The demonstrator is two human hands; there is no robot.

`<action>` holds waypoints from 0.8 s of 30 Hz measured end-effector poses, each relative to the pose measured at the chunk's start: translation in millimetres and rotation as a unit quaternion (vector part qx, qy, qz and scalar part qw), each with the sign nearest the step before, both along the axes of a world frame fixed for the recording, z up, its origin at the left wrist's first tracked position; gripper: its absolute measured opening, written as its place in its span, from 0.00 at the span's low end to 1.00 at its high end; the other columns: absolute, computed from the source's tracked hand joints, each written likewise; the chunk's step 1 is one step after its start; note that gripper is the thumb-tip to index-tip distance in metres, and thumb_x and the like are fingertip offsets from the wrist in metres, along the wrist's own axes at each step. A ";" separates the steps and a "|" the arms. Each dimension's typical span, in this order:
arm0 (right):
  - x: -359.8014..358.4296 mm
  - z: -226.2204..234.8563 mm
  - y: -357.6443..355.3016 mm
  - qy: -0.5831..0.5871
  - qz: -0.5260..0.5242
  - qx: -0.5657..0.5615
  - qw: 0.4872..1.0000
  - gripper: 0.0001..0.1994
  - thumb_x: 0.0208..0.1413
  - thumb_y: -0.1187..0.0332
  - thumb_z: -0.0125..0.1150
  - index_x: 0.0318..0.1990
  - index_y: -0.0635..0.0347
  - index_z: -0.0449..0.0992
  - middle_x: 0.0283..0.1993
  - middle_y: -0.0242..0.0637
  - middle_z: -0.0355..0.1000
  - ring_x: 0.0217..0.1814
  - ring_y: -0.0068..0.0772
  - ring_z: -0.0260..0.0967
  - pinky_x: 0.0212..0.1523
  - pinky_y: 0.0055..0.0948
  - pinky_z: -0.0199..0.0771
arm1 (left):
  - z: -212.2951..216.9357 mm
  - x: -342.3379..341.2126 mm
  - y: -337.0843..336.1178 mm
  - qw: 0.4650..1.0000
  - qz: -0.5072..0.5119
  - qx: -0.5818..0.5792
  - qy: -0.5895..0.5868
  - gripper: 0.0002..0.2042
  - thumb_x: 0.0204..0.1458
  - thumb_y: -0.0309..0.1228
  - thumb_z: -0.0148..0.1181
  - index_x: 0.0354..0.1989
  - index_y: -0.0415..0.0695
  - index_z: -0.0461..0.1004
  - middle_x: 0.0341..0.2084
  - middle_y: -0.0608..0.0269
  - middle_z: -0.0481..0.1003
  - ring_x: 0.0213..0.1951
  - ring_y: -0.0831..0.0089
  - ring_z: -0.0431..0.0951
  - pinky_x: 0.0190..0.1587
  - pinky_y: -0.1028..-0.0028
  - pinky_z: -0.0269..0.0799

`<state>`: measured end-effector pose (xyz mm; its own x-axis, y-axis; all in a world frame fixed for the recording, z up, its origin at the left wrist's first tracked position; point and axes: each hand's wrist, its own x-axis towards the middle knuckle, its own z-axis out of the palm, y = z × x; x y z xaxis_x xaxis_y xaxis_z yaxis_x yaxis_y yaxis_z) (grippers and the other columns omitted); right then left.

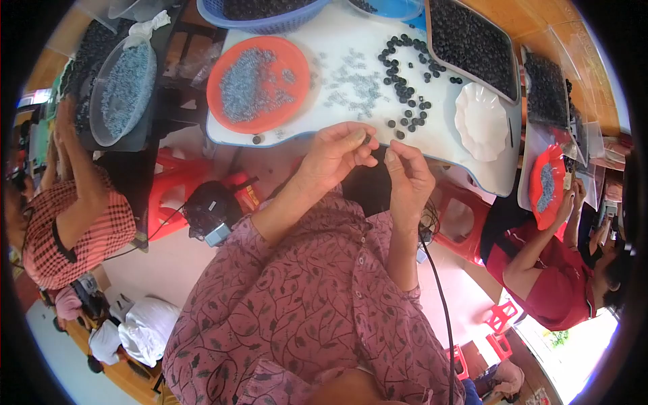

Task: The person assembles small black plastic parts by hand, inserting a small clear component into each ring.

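Left hand [331, 156] pinches small black part [367, 139], centre frame. Right hand [410, 179] appears pinched; contents cannot be determined. Probable step: assembly; next, align both hands

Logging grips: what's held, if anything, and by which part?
Left hand pinches a small dark piece, gripped part unclear; whether the right hand holds anything cannot be told.

own hands [332, 156]: 2; round orange tray [291, 106]: 1; white dish [480, 121]: 1; blue basket [270, 25]: 1

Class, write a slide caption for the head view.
Left hand pinches a small dark piece near the right hand, at a white table bearing an orange plate.
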<state>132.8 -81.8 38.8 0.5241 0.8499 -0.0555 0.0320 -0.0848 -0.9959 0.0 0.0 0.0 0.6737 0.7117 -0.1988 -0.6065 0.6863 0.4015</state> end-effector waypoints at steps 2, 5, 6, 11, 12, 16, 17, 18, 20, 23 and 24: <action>-0.4 -0.2 0.9 -0.011 -0.005 0.005 1.000 0.07 0.57 0.78 0.60 0.43 0.62 0.78 0.38 0.27 0.70 0.36 0.13 0.63 0.38 0.15 0.64 | 2.0 0.3 1.0 1.000 0.004 -0.008 -0.015 0.09 0.58 0.26 0.55 0.44 0.34 0.74 0.33 0.55 0.77 0.32 0.74 0.78 0.40 0.67 0.81; -2.0 4.1 2.6 -0.047 0.002 0.012 0.999 0.08 0.56 0.78 0.60 0.44 0.63 0.77 0.38 0.28 0.70 0.36 0.15 0.63 0.38 0.15 0.65 | 7.0 4.8 2.6 0.999 0.017 0.007 0.050 0.10 0.58 0.27 0.57 0.44 0.35 0.74 0.32 0.56 0.77 0.30 0.76 0.77 0.37 0.70 0.80; -2.5 7.0 3.0 -0.049 0.001 0.017 0.999 0.08 0.56 0.78 0.60 0.44 0.63 0.77 0.38 0.28 0.70 0.36 0.15 0.63 0.38 0.15 0.65 | 6.7 5.7 2.5 0.999 0.016 0.011 0.048 0.10 0.58 0.27 0.57 0.44 0.35 0.74 0.32 0.56 0.77 0.30 0.76 0.77 0.37 0.70 0.80; -2.3 9.5 5.4 -0.106 0.045 0.098 0.988 0.09 0.56 0.79 0.60 0.45 0.64 0.77 0.39 0.32 0.70 0.37 0.19 0.66 0.39 0.18 0.67 | 10.6 13.6 -2.4 0.997 0.005 0.047 0.063 0.09 0.53 0.23 0.62 0.41 0.35 0.74 0.31 0.57 0.77 0.30 0.74 0.78 0.33 0.76 0.77; -2.6 7.3 2.5 -0.108 0.038 0.097 0.989 0.09 0.56 0.79 0.60 0.45 0.64 0.77 0.39 0.33 0.70 0.38 0.20 0.67 0.40 0.18 0.68 | 13.8 14.3 -5.9 0.996 0.010 0.045 0.079 0.09 0.51 0.22 0.64 0.40 0.36 0.75 0.32 0.58 0.78 0.30 0.74 0.78 0.35 0.77 0.77; 2.8 9.2 1.8 -0.021 0.030 0.082 0.996 0.08 0.56 0.79 0.59 0.44 0.64 0.77 0.40 0.32 0.70 0.39 0.19 0.67 0.41 0.18 0.68 | 23.2 18.1 -5.8 0.982 0.015 0.142 0.124 0.10 0.51 0.20 0.63 0.42 0.35 0.74 0.33 0.59 0.78 0.32 0.75 0.78 0.37 0.77 0.76; 4.5 9.0 0.9 -0.030 0.020 0.084 0.996 0.08 0.57 0.79 0.59 0.44 0.64 0.77 0.40 0.32 0.70 0.40 0.19 0.67 0.41 0.18 0.68 | 27.5 18.3 -8.2 0.975 0.016 0.167 0.145 0.11 0.50 0.19 0.63 0.43 0.35 0.75 0.33 0.60 0.78 0.32 0.76 0.78 0.36 0.78 0.76; 6.2 8.4 -0.3 -0.039 0.011 0.086 0.996 0.08 0.57 0.80 0.58 0.44 0.64 0.76 0.41 0.32 0.70 0.40 0.18 0.67 0.41 0.17 0.68 | 30.4 18.8 -10.1 0.967 0.018 0.191 0.166 0.12 0.50 0.19 0.63 0.44 0.35 0.75 0.32 0.61 0.78 0.32 0.77 0.77 0.36 0.78 0.76; 9.0 6.8 -1.3 -0.025 0.009 0.086 0.996 0.08 0.57 0.80 0.58 0.43 0.65 0.76 0.41 0.32 0.70 0.40 0.18 0.67 0.41 0.17 0.68 | 33.7 19.6 -11.1 0.962 0.016 0.209 0.173 0.12 0.50 0.18 0.63 0.44 0.35 0.75 0.32 0.61 0.78 0.32 0.78 0.77 0.36 0.79 0.75; 10.5 4.6 -4.4 -0.013 0.012 0.097 0.995 0.07 0.57 0.80 0.58 0.43 0.65 0.77 0.41 0.31 0.70 0.39 0.17 0.67 0.39 0.17 0.67 | 35.9 20.3 -12.9 0.951 0.019 0.246 0.187 0.12 0.50 0.18 0.62 0.45 0.34 0.75 0.31 0.62 0.77 0.32 0.79 0.76 0.36 0.80 0.74; 10.8 4.3 -5.6 -0.015 0.015 0.106 0.994 0.07 0.58 0.80 0.58 0.43 0.66 0.77 0.40 0.31 0.70 0.39 0.17 0.67 0.39 0.16 0.67 | 36.5 20.6 -13.6 0.944 0.024 0.264 0.195 0.12 0.51 0.18 0.62 0.45 0.34 0.75 0.31 0.62 0.77 0.32 0.79 0.76 0.36 0.80 0.74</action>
